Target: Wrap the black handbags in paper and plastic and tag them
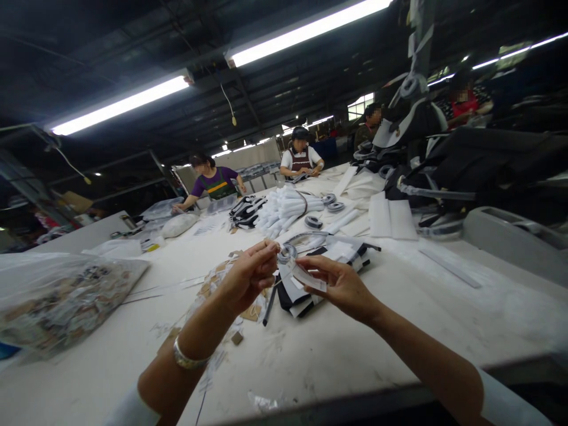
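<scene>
My right hand (pixel 339 287) pinches a white paper tag (pixel 313 280) between thumb and fingers. Close beside it, my left hand (pixel 256 269) is closed, fingertips pressed together; what it grips is too small to make out, though a thin pale string shows between the hands. Behind and below both hands lies a folded black and white fabric piece (pixel 341 251) with dark strips sticking out. A grey coiled strap (pixel 287 253) shows just beyond my fingertips. Under my left forearm, a pile of brown and white tags (pixel 213 281) spreads over the white table (pixel 177 266).
A clear bag of tags (pixel 66 302) lies at the left. Farther back are a bundle of white rolls (pixel 286 210), black rolled pieces (pixel 247 212) and coiled straps (pixel 313 222). Black goods (pixel 497 160) and a grey bin (pixel 510 236) stand at right. Several co-workers sit beyond.
</scene>
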{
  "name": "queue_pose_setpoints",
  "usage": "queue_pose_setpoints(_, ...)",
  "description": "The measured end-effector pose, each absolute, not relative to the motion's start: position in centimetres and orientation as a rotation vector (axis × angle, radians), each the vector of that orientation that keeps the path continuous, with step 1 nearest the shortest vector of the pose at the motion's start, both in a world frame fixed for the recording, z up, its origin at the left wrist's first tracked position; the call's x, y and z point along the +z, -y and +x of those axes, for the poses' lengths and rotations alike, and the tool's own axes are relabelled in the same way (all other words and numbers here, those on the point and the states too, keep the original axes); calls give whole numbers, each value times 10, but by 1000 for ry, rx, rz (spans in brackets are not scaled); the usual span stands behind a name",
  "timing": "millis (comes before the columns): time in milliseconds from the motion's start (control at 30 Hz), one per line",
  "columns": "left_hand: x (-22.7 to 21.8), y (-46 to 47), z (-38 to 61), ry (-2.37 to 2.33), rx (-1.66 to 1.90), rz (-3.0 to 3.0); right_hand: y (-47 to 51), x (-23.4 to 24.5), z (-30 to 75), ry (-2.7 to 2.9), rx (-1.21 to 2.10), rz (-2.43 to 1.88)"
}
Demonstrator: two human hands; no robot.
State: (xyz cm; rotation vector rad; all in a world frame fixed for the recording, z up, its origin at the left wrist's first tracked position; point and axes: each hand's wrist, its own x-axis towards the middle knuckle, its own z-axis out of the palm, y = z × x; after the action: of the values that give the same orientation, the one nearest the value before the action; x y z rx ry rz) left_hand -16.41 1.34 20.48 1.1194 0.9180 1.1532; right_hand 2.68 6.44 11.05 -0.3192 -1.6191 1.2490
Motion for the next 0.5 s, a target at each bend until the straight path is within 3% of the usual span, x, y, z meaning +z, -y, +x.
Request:
queue_pose_setpoints(167, 208, -13, -166, -944, 1037, 1207, -63, 113, 32, 1668, 1191, -471)
queue_pose_setpoints(500, 215, -10, -170, -999, 828, 1221, -64, 105, 36, 1817, 458, -527)
